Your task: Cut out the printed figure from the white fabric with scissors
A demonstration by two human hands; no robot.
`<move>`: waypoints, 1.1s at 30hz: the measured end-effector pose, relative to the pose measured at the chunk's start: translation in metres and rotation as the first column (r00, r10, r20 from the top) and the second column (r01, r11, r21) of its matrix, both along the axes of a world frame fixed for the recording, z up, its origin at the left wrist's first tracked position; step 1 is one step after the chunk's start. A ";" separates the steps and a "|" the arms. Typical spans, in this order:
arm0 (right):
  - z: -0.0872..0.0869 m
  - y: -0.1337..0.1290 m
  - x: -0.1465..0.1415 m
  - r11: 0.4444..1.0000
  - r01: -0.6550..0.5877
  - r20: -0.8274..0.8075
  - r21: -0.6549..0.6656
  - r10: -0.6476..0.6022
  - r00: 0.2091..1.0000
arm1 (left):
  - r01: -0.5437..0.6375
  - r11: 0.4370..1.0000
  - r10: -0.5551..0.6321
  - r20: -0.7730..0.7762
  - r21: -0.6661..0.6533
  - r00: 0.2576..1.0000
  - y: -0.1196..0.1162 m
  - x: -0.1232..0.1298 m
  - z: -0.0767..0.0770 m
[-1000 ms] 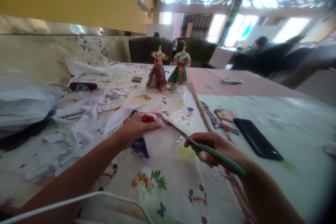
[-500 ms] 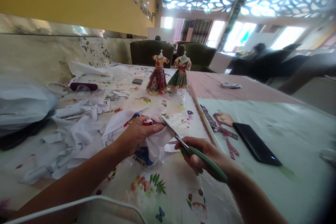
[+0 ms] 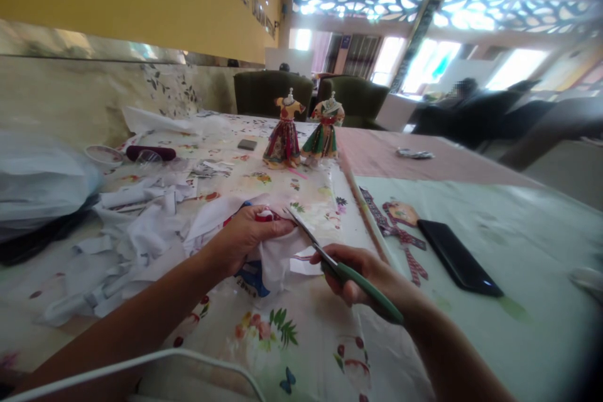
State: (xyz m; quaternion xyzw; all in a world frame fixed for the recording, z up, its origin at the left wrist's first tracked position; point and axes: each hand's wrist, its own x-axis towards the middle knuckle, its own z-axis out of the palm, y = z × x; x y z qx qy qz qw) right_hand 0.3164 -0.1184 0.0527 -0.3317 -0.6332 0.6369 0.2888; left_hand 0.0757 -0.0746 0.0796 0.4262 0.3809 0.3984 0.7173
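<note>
My left hand is closed on a white printed cloth with red and blue patches, pinching it between thumb and fingers. Part of the cloth hangs below the hand over the table. In my right hand is a pair of green-handled scissors, fingers wrapped round the handles. The blades point up and left, their tips beside the left thumb at the cloth's edge. Whether the blades have cloth between them, I cannot make out.
White cloth scraps lie left, near a plastic bag. Two small dressed figures, one maroon-skirted and one green-skirted, stand beyond the hands. A black phone and patterned fabric pieces lie right. A white cable crosses the foreground.
The left hand and cloth have shifted very slightly, with less of the red patch showing. The scissors stay almost in the same place near the cloth.
</note>
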 end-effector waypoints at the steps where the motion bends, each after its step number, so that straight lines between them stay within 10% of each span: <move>1: 0.000 0.000 0.000 1.000 -0.006 -0.002 -0.002 0.006 1.000 | 0.001 1.000 -0.002 -0.008 -0.009 1.000 0.000 0.000 0.000; 33: 0.000 0.000 -0.005 0.994 0.039 0.123 0.100 -0.051 0.991 | 0.025 0.999 -0.026 -0.034 -0.026 0.999 0.002 0.002 -0.002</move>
